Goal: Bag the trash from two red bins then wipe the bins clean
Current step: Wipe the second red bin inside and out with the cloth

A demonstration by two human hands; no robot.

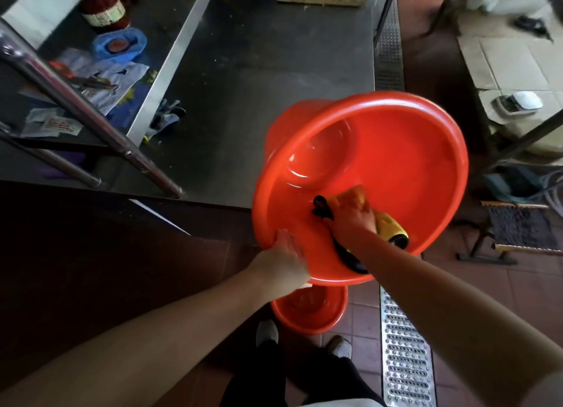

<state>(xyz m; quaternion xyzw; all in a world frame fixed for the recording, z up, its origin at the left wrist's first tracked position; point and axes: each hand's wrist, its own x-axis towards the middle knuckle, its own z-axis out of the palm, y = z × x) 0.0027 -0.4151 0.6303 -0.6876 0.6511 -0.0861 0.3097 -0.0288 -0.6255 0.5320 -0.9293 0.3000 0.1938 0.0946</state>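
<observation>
Head view, nearest the camera: two bare forearms reach forward over dark trousers and two pale shoes (267,333) on reddish floor tiles. Right of the feet runs a perforated metal drain grate (406,355), ribbed and shiny.

Just past the shoes a small red bin (307,313) of glossy plastic stands on the floor, round, partly hidden under the bigger one. Two red bins are in sight.

Above it the large red bin (393,150) is held off the floor and tilted, its round mouth facing the camera, so its smooth wet-looking inside and circular base show. Its rim is a thick rolled lip. The left hand (281,262) grips the near left part of that rim, fingers curled under the edge and thumb on top. The right hand (355,220) is inside the bin, fingers curled over a yellow cloth (387,222), pressing it against the near inner wall; the cloth is soft and crumpled with black edging, and a dark strip trails down beside the wrist.

Left and farther off is a stainless steel table (259,80), dull and speckled with crumbs, with a crumpled grey-blue rag (166,117) on its left edge. Beyond that edge a lower shelf holds printed plastic packets, a blue bag (120,45) and a dark red jar (106,9). On the right, a low stool (524,227) with a fuzzy dark seat stands on the tiles.
</observation>
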